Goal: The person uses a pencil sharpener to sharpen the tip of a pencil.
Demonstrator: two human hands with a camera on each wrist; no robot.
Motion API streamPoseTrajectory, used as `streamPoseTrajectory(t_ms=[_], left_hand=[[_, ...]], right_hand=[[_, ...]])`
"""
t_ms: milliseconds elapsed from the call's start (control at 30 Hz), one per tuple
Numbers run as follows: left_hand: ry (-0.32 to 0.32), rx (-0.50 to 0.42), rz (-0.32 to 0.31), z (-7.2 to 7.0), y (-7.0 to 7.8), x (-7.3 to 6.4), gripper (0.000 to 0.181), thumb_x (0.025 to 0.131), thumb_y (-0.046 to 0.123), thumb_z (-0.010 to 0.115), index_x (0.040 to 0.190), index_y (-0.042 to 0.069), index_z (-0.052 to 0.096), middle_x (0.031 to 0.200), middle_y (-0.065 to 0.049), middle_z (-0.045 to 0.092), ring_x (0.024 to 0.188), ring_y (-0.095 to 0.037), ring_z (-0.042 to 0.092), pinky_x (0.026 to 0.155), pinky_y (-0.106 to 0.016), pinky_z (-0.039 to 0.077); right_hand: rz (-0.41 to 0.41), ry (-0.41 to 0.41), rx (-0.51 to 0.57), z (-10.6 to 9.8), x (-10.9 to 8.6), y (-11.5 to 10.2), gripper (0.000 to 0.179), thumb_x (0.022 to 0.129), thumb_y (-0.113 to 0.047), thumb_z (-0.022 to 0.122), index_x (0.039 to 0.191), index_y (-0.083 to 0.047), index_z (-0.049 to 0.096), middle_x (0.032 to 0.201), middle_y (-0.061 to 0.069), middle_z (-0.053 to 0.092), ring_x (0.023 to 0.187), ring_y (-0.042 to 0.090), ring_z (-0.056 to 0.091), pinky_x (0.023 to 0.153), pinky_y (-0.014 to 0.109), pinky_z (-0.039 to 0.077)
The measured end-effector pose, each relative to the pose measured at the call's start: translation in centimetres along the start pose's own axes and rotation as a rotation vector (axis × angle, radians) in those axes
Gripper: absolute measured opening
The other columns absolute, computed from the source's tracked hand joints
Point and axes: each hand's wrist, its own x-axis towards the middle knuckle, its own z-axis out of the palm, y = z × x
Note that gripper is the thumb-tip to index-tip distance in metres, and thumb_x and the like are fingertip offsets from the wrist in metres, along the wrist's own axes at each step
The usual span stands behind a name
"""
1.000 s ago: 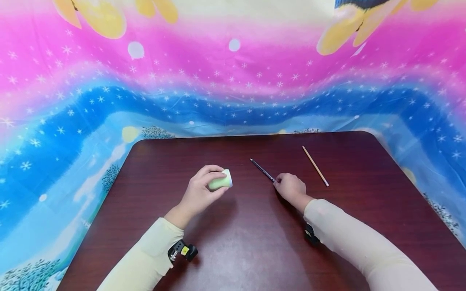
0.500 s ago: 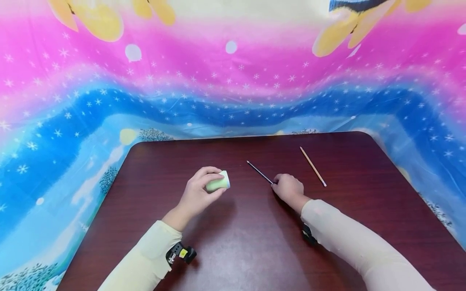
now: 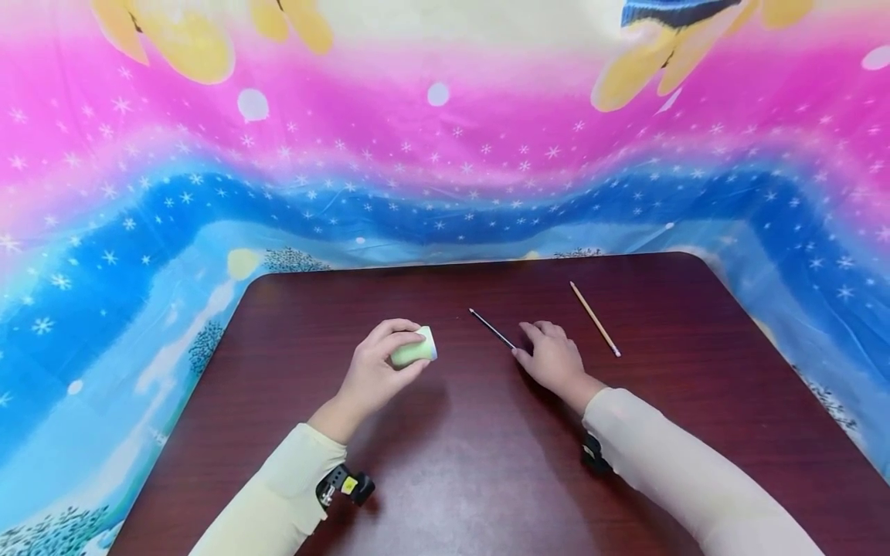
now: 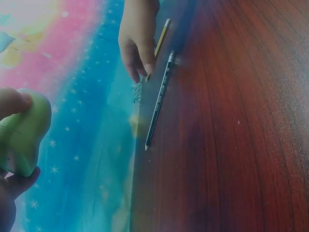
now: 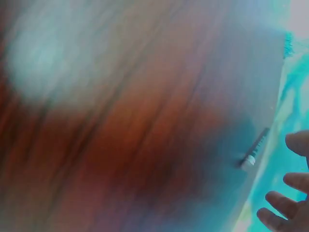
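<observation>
My left hand (image 3: pixel 371 371) holds a small pale green rounded thing (image 3: pixel 412 354) with a white flat end above the table. In the left wrist view this green thing (image 4: pixel 29 130) has a waisted, pear-like outline, pinched between thumb and fingers; its exact kind is unclear. A dark pencil (image 3: pixel 490 327) with printed lettering lies on the table. My right hand (image 3: pixel 554 361) hovers by its near end, fingers spread apart and gripping nothing. In the right wrist view a gap shows between the fingers (image 5: pixel 282 205) and the dark pencil (image 5: pixel 259 145).
A yellow pencil (image 3: pixel 595 318) with a pale end lies to the right of my right hand. The dark red-brown table (image 3: pixel 445 479) has rounded far corners. Behind it hangs a pink and blue patterned cloth (image 3: pixel 389 147).
My right hand has let go of the dark pencil, and its fingers have spread. The pencil lies on the table. My left hand keeps its hold on the green thing.
</observation>
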Motion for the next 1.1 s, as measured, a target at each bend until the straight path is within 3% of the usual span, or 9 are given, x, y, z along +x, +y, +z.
streamPoseTrajectory(t_ms=[200,433,733,1100], left_hand=[[0.038,0.012,-0.005,0.0,0.2,-0.3,0.032,0.067,-0.004,0.084,0.096,0.004,0.072,0.109,-0.011,0.064,0.096,-0.026,0.062,0.066,-0.025,0.055],[0.041,-0.007,-0.030,-0.2,0.3,-0.6,0.033,0.067,-0.005,0.083,0.096,0.004,0.072,0.109,-0.010,0.064,0.096,-0.025,0.062,0.072,-0.018,0.052],[0.054,0.005,-0.011,-0.2,0.5,-0.5,0.034,0.066,-0.007,0.083,0.096,0.004,0.073,0.108,-0.010,0.065,0.095,-0.026,0.062,0.067,-0.022,0.054],[0.022,-0.011,-0.017,0.2,0.7,-0.4,0.032,0.067,-0.003,0.084,0.096,0.004,0.072,0.108,-0.010,0.064,0.095,-0.025,0.061,0.066,-0.019,0.052]], right_hand=[[-0.057,-0.011,-0.045,-1.1,-0.9,0.6,0.062,0.092,-0.033,0.064,0.145,-0.007,0.042,0.142,0.023,0.041,0.132,0.042,0.035,0.099,0.065,0.033],[-0.063,0.005,-0.078,-1.9,-1.4,1.9,0.065,0.093,-0.033,0.063,0.148,-0.009,0.037,0.146,0.023,0.036,0.136,0.042,0.029,0.100,0.069,0.027],[0.046,-0.043,-0.054,-3.1,-1.4,4.6,0.073,0.094,-0.034,0.061,0.153,-0.010,0.025,0.154,0.026,0.021,0.142,0.046,0.013,0.101,0.075,0.017],[0.126,-0.092,-0.006,-4.0,-2.8,9.0,0.077,0.094,-0.031,0.062,0.153,-0.006,0.020,0.155,0.027,0.017,0.141,0.048,0.011,0.102,0.074,0.015]])
